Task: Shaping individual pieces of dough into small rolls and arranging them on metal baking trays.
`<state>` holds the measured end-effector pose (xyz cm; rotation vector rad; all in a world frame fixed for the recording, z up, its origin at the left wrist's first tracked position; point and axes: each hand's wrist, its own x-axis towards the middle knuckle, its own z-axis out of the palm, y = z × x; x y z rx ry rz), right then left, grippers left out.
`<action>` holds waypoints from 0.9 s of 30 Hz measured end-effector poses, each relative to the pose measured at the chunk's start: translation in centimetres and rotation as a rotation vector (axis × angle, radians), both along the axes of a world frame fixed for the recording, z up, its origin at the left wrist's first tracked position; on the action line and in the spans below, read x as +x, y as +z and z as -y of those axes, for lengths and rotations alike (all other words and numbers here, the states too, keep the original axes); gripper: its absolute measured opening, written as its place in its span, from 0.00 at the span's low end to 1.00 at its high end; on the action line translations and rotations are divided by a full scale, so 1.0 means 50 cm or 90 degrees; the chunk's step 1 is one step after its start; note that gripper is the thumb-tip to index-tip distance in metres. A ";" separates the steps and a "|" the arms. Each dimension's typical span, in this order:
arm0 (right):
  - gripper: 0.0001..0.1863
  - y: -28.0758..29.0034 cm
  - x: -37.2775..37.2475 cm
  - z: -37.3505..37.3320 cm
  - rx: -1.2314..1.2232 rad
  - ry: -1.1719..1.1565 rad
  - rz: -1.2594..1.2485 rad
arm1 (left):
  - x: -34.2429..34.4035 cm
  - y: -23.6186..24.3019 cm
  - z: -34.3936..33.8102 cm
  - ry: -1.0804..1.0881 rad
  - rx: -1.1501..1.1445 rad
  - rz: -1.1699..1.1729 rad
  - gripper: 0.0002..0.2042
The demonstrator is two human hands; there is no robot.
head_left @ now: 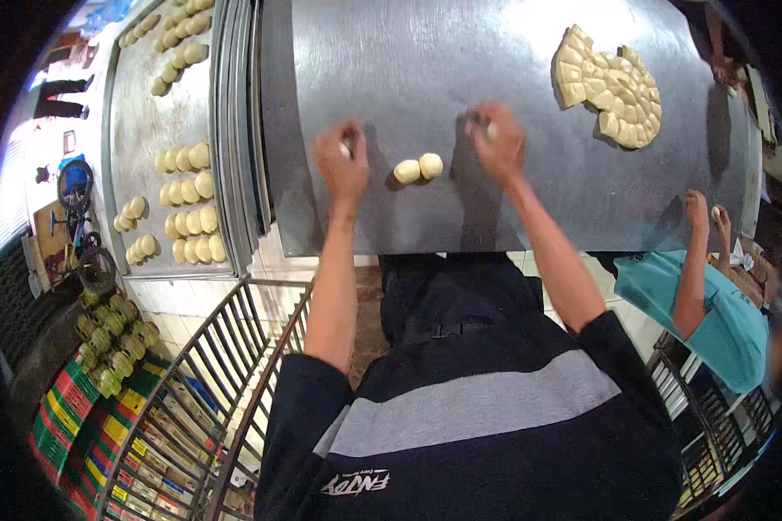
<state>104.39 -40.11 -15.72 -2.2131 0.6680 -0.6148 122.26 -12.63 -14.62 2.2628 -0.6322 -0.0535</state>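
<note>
My left hand (341, 163) is closed over a dough ball (346, 150), which shows pale between the curled fingers. Across from it, my right hand (500, 143) curls round another dough ball (492, 131); both hands are slightly blurred. They work just over the steel table (391, 69). Between them, two smooth dough balls, a left one (407, 171) and a right one (431, 165), lie touching on the metal. Farther off to the right sits a flat round of dough (613, 87), scored into many pieces, with part of its left edge gone.
Left of the table, a metal tray (165, 117) carries rows of dough balls on a stack of trays. A dark metal rack (226, 365) stands at my lower left, beside coloured crates (65, 404). To the right, a person in a teal shirt (704, 304) works at the same table.
</note>
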 end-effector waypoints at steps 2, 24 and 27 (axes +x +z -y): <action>0.19 0.006 -0.087 -0.038 -0.010 0.107 -0.003 | -0.067 0.008 -0.036 -0.066 -0.022 0.008 0.13; 0.35 0.103 -0.129 -0.229 -0.141 0.542 -0.346 | -0.240 0.168 0.006 -0.215 0.055 -0.115 0.39; 0.31 0.106 -0.130 -0.203 0.002 0.515 -0.284 | -0.186 0.134 0.036 -0.225 0.079 -0.008 0.36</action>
